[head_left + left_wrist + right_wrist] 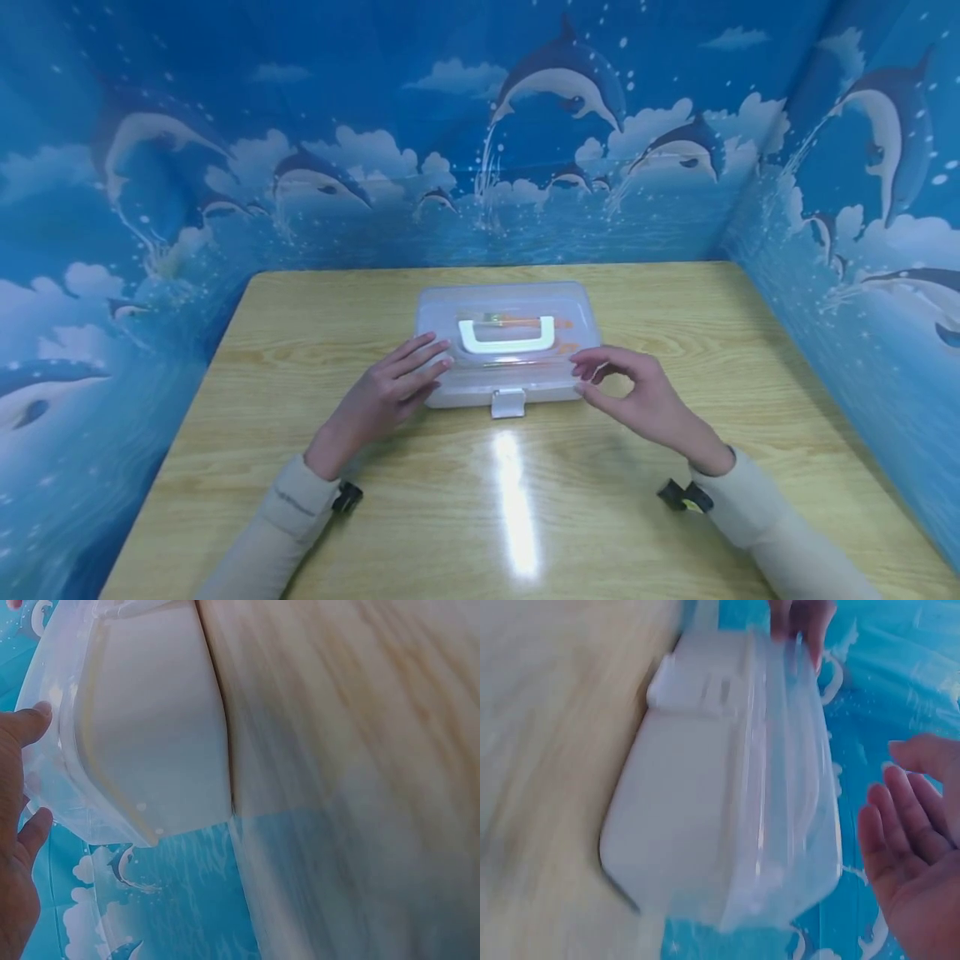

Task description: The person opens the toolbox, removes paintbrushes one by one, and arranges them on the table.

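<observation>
A clear-topped box point(536, 379) sits on a wood-grain desk point(420, 517), mid-width and toward the far edge. Its lid point(438, 317) carries a white handle point(506, 346), with orange sticks point(517, 321) showing through; a white latch point(508, 405) juts from the front. A person's left hand point(390, 383) touches the lid's left front part, its grip apart, fingers extended. The right hand point(641, 396) is just beside the right front corner, its grip also apart, thumb and fingers curved with a gap between. Both arms wear pale sleeves point(288, 508). A blue backdrop point(375, 92) with dolphins and clouds surrounds the desk's back and sides
</observation>
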Demonstrator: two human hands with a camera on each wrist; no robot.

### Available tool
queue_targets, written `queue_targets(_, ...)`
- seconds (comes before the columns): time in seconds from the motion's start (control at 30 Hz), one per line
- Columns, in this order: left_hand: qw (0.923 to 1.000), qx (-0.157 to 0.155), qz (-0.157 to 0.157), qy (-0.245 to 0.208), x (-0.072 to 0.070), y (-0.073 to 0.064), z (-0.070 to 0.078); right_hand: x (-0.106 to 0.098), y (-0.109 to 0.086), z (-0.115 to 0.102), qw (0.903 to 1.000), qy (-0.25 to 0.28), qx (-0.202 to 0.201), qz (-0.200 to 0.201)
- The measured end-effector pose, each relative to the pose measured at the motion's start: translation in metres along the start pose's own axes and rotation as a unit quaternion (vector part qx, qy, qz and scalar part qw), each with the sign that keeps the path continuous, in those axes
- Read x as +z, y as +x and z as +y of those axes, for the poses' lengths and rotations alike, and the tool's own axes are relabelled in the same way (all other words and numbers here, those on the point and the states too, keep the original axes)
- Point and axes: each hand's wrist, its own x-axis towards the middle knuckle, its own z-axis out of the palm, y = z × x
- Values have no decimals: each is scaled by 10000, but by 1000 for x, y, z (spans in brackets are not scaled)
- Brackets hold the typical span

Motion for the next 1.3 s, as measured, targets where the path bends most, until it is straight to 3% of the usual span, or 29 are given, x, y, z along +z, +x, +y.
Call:
queue_targets(0.13, 9999, 87, 53, 89, 1, 0, -1, -8, 5, 6, 9976, -530, -276, 355)
queue_targets(0.33, 9996, -32, -214, 205, -4, 0, 1, -11, 5, 20, 9912, -1126, -466, 522)
queue_targets(0.53, 9987, -75, -401, 302, -8, 1, 2, -10, 3, 36, 9892, -1236, -515, 593)
queue_targets(0.93, 9963, 277, -362, 726, -6, 2, -3, -5, -6, 54, 9927, -1084, -368, 383)
queue_targets(1.3, 9965, 116, -590, 579, -5, 1, -1, -1, -7, 55, 9867, -1458, -723, -4)
